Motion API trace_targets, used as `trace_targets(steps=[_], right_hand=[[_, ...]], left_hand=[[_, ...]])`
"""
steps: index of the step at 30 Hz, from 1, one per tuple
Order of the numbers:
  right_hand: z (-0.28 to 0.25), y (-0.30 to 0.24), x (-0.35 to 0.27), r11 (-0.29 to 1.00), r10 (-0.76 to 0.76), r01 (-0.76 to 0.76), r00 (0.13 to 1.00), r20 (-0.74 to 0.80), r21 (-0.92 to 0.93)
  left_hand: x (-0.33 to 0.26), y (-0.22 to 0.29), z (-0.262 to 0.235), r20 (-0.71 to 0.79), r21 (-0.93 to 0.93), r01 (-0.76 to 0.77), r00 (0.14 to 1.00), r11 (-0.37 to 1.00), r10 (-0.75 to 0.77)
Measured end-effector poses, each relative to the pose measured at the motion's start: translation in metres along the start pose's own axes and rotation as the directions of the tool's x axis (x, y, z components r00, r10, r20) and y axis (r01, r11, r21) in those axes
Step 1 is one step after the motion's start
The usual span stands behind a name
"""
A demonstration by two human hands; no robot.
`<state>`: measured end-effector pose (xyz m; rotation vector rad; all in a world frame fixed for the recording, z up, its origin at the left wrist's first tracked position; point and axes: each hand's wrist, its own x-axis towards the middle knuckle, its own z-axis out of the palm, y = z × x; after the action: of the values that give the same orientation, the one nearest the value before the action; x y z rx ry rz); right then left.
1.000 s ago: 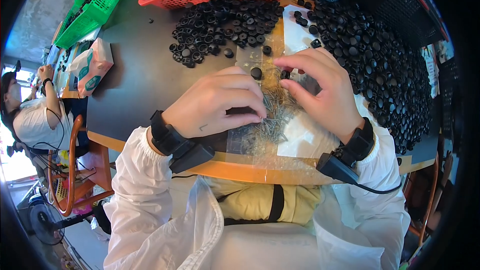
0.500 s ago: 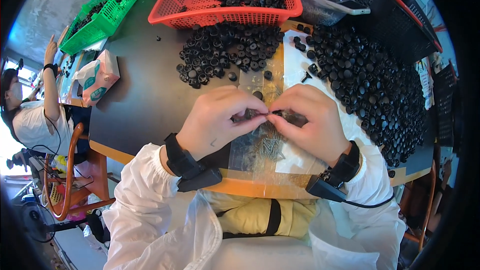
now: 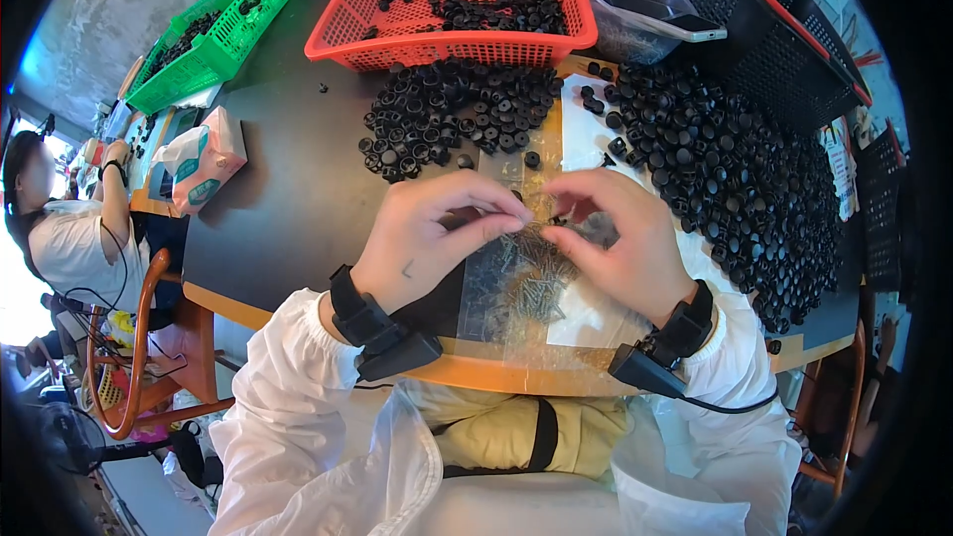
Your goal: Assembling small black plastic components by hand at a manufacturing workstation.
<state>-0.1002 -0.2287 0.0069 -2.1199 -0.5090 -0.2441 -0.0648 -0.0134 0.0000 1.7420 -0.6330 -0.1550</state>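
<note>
My left hand (image 3: pixel 437 228) is closed in a pinch over the middle of the table; whatever sits between its fingertips is too small to make out. Just right of it, my right hand (image 3: pixel 625 228) pinches a small black plastic part (image 3: pixel 557 221) between thumb and fingers. A narrow gap separates the two sets of fingertips. Beneath and in front of them lies a loose heap of thin metal screws (image 3: pixel 537 296) on clear plastic sheeting. Beyond my left hand spreads a pile of black ring-shaped parts (image 3: pixel 422 114). To the right is a large heap of round black caps (image 3: pixel 735 189).
A red basket (image 3: pixel 457 52) of black parts stands at the back, beside a clear tub (image 3: pixel 620 25) with a phone (image 3: pixel 695 30) on its rim. Black crates (image 3: pixel 784 69) rise at right. A tissue pack (image 3: pixel 210 164) and green basket (image 3: pixel 233 45) are left, near another person (image 3: pixel 74 248).
My fingertips have come apart from touching, the right hand opening a small gap from the left. At left, the other person's raised arm has lowered to their table.
</note>
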Motion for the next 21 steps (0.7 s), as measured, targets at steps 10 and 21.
trace_targets(steps=[10,21], right_hand=[[0.0061,0.0005,-0.0030,0.636,0.264,-0.319,0.945,0.190,0.703],[0.0089,-0.0035,-0.0056,0.826,0.237,-0.254,0.967,0.097,0.504]], left_hand=[[0.0062,0.0017,-0.0014,-0.034,0.048,-0.213,0.976,0.976,0.215],[0.0052,-0.0004,-0.0023,0.011,0.265,-0.300,0.951,0.916,0.308]])
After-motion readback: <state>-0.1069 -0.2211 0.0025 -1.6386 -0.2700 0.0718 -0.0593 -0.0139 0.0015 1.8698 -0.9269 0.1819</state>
